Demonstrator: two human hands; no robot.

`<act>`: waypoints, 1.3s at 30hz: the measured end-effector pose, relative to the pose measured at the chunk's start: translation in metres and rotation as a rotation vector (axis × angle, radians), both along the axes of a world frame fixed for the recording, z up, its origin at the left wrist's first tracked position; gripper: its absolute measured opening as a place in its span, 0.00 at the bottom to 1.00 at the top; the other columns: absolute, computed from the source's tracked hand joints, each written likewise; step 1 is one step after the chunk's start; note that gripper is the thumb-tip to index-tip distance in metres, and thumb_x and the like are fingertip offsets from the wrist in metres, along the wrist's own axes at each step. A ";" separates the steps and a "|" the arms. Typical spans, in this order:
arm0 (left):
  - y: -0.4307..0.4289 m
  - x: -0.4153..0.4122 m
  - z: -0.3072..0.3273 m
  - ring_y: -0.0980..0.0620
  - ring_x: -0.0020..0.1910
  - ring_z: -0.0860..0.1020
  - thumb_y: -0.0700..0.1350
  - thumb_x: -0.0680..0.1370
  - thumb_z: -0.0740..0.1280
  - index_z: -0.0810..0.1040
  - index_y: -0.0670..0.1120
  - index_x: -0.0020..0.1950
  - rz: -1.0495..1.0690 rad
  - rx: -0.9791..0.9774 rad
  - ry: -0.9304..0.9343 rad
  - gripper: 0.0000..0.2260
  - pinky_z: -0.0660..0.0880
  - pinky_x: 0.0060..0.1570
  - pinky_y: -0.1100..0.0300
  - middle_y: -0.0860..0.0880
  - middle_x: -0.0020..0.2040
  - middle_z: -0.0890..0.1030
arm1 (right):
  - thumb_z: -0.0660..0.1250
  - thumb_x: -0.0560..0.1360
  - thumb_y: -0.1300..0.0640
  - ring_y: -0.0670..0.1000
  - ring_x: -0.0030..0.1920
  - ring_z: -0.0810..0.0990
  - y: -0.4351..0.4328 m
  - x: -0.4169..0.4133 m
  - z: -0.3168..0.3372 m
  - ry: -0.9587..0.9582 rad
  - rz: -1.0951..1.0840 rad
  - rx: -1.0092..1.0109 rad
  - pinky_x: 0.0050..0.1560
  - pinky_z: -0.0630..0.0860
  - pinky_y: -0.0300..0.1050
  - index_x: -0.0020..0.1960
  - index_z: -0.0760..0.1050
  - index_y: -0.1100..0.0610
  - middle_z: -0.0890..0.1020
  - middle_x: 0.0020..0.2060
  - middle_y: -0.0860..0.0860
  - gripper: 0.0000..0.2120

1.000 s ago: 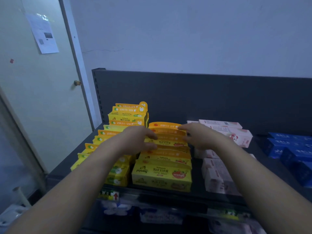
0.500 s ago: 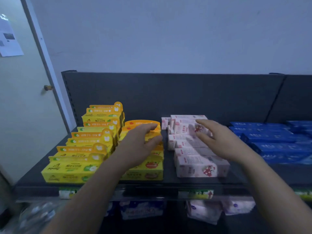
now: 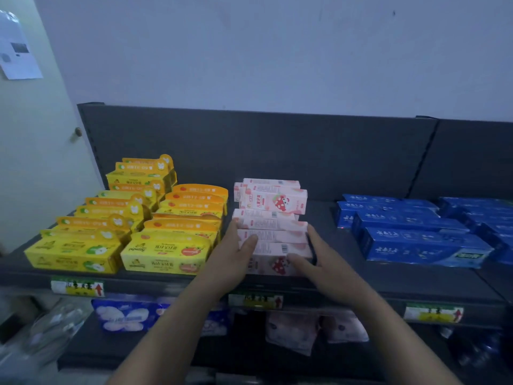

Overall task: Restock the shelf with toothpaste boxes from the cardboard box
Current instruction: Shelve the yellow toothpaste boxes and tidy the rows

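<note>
Mostly barcodes [image 3: 284,248] atop pink strawberry boxes [image 3: 273,237]

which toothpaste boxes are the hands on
The pink strawberry-print cardboard boxes in the middle: left hand and right hand flank them; yellow boxes and orange boxes lie left, blue boxes right.

Only two arms and two hands of the person show. The bare left hand [image 3: 231,262] and the bare right hand [image 3: 319,269] each have slim fingers and a shorter, thicker thumb. The long, smooth left forearm [image 3: 166,329] and the long, smooth right forearm [image 3: 388,329] are bare too, all the way down to the bottom edge of the picture. Both arms get wider toward the elbow. The light is dim, so the nails are too blurry to tell.
</note>
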State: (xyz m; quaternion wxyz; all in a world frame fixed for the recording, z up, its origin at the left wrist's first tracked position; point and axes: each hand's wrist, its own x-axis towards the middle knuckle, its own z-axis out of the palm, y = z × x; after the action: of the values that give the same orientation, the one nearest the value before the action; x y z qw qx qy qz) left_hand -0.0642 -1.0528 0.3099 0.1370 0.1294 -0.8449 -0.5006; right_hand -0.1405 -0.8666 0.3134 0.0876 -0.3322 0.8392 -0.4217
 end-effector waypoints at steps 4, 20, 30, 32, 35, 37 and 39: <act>0.009 0.001 -0.006 0.56 0.61 0.75 0.52 0.82 0.57 0.62 0.54 0.72 0.003 0.029 0.044 0.18 0.75 0.60 0.50 0.56 0.64 0.76 | 0.64 0.78 0.50 0.31 0.60 0.71 0.004 0.002 -0.010 0.019 0.028 -0.036 0.55 0.70 0.28 0.66 0.56 0.32 0.72 0.63 0.33 0.25; -0.005 -0.025 0.019 0.49 0.58 0.78 0.62 0.80 0.55 0.55 0.56 0.76 0.132 0.107 -0.084 0.26 0.77 0.56 0.45 0.50 0.64 0.76 | 0.58 0.76 0.36 0.43 0.66 0.72 -0.016 -0.024 0.000 -0.119 0.063 -0.133 0.62 0.72 0.45 0.73 0.55 0.42 0.69 0.69 0.41 0.29; -0.010 -0.037 0.016 0.47 0.65 0.73 0.59 0.81 0.55 0.42 0.53 0.79 0.092 0.192 -0.125 0.32 0.75 0.60 0.46 0.48 0.73 0.66 | 0.60 0.72 0.35 0.43 0.64 0.74 -0.024 -0.029 -0.009 -0.092 0.050 -0.172 0.63 0.74 0.51 0.69 0.60 0.38 0.72 0.66 0.41 0.27; -0.015 -0.042 0.014 0.46 0.65 0.73 0.59 0.81 0.56 0.41 0.53 0.78 0.103 0.203 -0.126 0.33 0.75 0.60 0.45 0.48 0.74 0.66 | 0.61 0.73 0.36 0.43 0.61 0.77 -0.022 -0.035 -0.006 -0.123 0.026 -0.197 0.62 0.75 0.54 0.67 0.62 0.37 0.74 0.64 0.40 0.24; -0.018 -0.049 0.013 0.52 0.58 0.75 0.57 0.82 0.56 0.45 0.51 0.78 0.080 0.200 -0.141 0.30 0.78 0.51 0.52 0.53 0.67 0.70 | 0.61 0.78 0.44 0.41 0.56 0.80 -0.020 -0.036 0.000 -0.188 0.049 -0.203 0.59 0.77 0.50 0.67 0.63 0.38 0.79 0.59 0.38 0.18; -0.014 -0.050 0.015 0.58 0.51 0.71 0.53 0.83 0.55 0.49 0.47 0.78 0.062 0.168 -0.124 0.26 0.73 0.39 0.65 0.56 0.58 0.66 | 0.61 0.79 0.46 0.40 0.55 0.80 -0.020 -0.036 0.000 -0.208 0.056 -0.160 0.57 0.77 0.46 0.67 0.62 0.38 0.80 0.58 0.38 0.18; -0.014 -0.051 0.017 0.59 0.50 0.70 0.53 0.83 0.54 0.51 0.47 0.77 0.065 0.157 -0.115 0.25 0.71 0.37 0.67 0.57 0.58 0.66 | 0.61 0.79 0.45 0.41 0.57 0.79 -0.021 -0.037 0.003 -0.171 0.036 -0.155 0.55 0.76 0.42 0.65 0.62 0.36 0.78 0.58 0.36 0.16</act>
State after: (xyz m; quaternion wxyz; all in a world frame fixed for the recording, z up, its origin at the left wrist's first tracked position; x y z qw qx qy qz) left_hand -0.1156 -1.0667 0.3272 0.0941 0.1955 -0.8050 -0.5522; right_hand -0.1772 -0.8875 0.3165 0.1407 -0.3158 0.7874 -0.5104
